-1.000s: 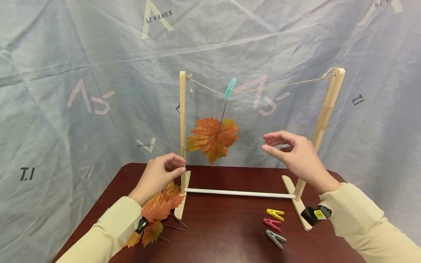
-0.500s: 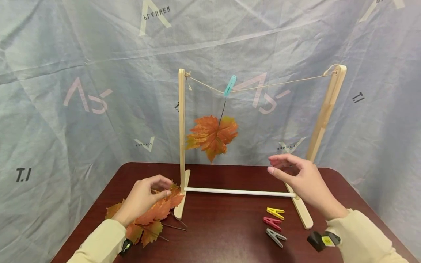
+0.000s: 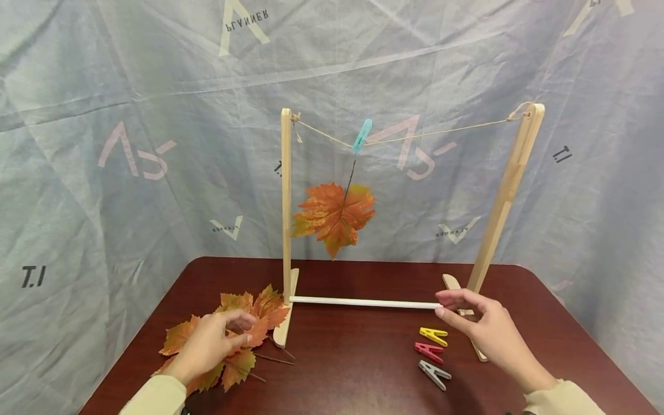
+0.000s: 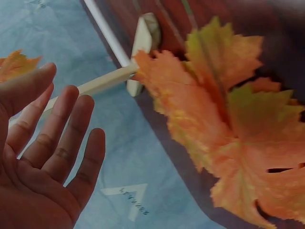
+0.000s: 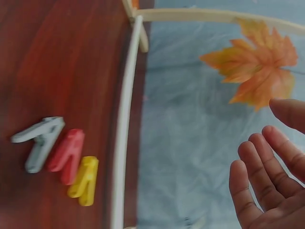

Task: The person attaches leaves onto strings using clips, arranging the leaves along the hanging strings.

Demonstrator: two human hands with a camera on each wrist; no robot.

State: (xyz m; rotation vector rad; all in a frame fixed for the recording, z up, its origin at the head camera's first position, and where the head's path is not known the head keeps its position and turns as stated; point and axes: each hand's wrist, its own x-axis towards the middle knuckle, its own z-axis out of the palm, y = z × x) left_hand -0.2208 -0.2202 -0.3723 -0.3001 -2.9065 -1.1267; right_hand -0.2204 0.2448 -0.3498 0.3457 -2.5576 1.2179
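Note:
My left hand hovers over a pile of orange and yellow artificial maple leaves at the table's left; its fingers are loosely bent and hold nothing. The right hand, also holding nothing, is in front of the frame's right foot. Left of it lie a yellow clothespin, a red clothespin and a grey clothespin in a column. One maple leaf hangs by its stem from a light blue clothespin on the sagging twine.
A wooden frame stands on the dark red table, with a left post, a right post and a white crossbar low between them. Behind hangs a grey printed cloth.
Both hands have come down from beside the hanging leaf: the left moves down and left to the leaf pile, the right down toward the clothespins. The hung leaf stays in place.

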